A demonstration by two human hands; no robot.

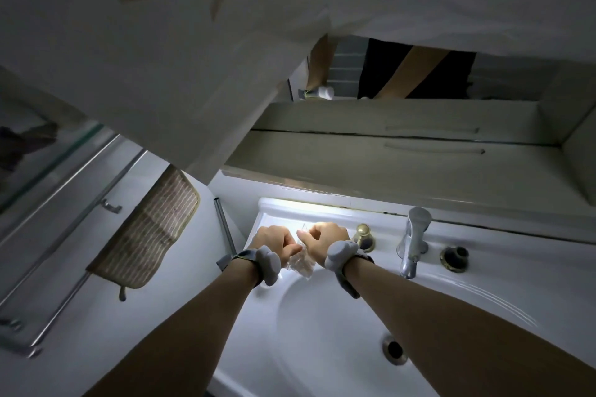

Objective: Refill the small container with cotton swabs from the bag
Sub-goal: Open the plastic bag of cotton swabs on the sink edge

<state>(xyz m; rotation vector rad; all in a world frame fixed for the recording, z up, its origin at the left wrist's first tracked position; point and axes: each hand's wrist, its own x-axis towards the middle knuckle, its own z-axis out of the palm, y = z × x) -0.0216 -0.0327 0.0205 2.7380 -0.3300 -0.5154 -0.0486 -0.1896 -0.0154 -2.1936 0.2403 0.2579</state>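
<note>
Head view, items by size, clock directions taken from the middle of the picture.

1. White cloth (161, 42): hangs across 10 to 1 o'clock and covers most of the upper picture.
2. White sink (322, 316): fills 5 to 6 o'clock; its drain (394, 349) sits at 5 o'clock.
3. Your two forearms: they reach up from 6 o'clock, each with a grey wrist device.
4. Striped towel (151, 229): at 8 o'clock, draped over a metal rail on the left wall.
5. Chrome faucet (414, 242): at 4 o'clock on the sink's back ledge, with a brass knob (363, 234) just to its left.
6. Your left hand (274, 243): above the basin's back rim, fingers curled, pinching the bag.
7. Your right hand (325, 240): just beside the left, fingers curled on the same bag.
8. Clear plastic bag (301, 261): held between both hands over the basin, crumpled; its contents cannot be made out.

The small container cannot be picked out.
</note>
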